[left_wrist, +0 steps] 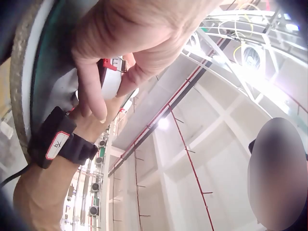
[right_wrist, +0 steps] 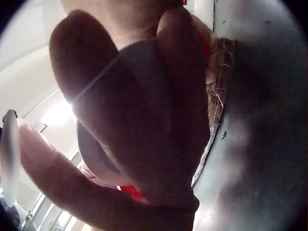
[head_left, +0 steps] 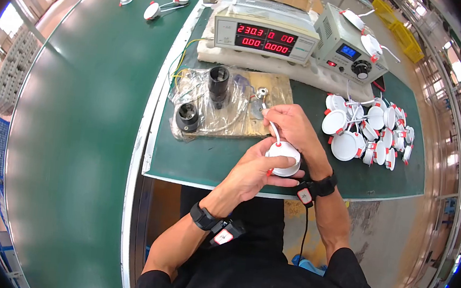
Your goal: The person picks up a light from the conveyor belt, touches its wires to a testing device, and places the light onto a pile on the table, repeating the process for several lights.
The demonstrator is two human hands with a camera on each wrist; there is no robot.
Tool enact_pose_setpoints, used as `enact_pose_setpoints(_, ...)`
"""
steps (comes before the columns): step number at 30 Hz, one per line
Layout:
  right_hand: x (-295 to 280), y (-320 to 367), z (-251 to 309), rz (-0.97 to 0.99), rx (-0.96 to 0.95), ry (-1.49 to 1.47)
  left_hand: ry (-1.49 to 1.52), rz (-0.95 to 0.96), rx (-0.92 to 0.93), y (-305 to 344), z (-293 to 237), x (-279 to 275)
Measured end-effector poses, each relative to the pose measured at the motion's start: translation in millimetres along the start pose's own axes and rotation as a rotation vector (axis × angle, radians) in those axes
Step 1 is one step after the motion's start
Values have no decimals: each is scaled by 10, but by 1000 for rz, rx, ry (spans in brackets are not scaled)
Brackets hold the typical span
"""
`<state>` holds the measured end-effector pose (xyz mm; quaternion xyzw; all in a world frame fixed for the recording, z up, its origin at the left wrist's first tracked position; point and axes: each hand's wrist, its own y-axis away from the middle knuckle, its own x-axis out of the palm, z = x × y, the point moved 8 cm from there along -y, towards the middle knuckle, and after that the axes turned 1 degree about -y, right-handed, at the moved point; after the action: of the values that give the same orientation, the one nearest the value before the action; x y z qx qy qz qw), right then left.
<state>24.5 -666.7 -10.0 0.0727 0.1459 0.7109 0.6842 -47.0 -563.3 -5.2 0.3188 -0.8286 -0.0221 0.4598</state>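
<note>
My left hand (head_left: 249,171) grips a round white downlight (head_left: 288,151) at the near table edge, thumb across its face. One of its red clips (left_wrist: 109,64) and a spring show in the left wrist view. A short white cable (head_left: 274,131) rises from the lamp to my right hand (head_left: 292,129), whose thumb and fingertips pinch its far end. Just beyond those fingertips a small round metal fitting (head_left: 261,93) sits on a plastic-wrapped wooden board (head_left: 277,87). Dark fingers cover much of the lamp in the right wrist view.
Two black round sockets (head_left: 187,117) stand on the board's left. A meter (head_left: 266,36) with red digits and a dial-controlled power unit (head_left: 356,53) stand behind. Many white downlights (head_left: 344,145) are heaped at right; several more (head_left: 152,10) lie on the green table (head_left: 76,129) at left.
</note>
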Motion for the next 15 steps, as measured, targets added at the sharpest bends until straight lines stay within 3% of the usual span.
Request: enact_pose_setpoints(15,18,38,193,-20,-85,93,18,-6,4,-9,-53,20)
